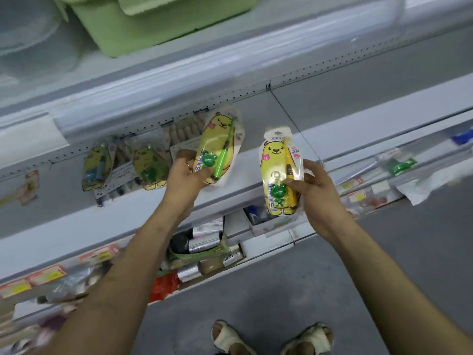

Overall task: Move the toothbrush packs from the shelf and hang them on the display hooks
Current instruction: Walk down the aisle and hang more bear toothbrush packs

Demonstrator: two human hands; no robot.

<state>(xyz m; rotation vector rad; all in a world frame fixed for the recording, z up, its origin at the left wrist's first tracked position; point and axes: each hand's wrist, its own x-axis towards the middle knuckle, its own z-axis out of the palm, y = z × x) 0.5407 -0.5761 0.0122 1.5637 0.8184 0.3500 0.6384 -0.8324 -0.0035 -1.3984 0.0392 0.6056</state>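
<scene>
Pack in right grip, hook just beside

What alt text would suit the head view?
A person's left hand holds a yellow bear toothbrush pack up near the perforated rail, while the right hand holds a second pack. To their left hang two more packs.
</scene>
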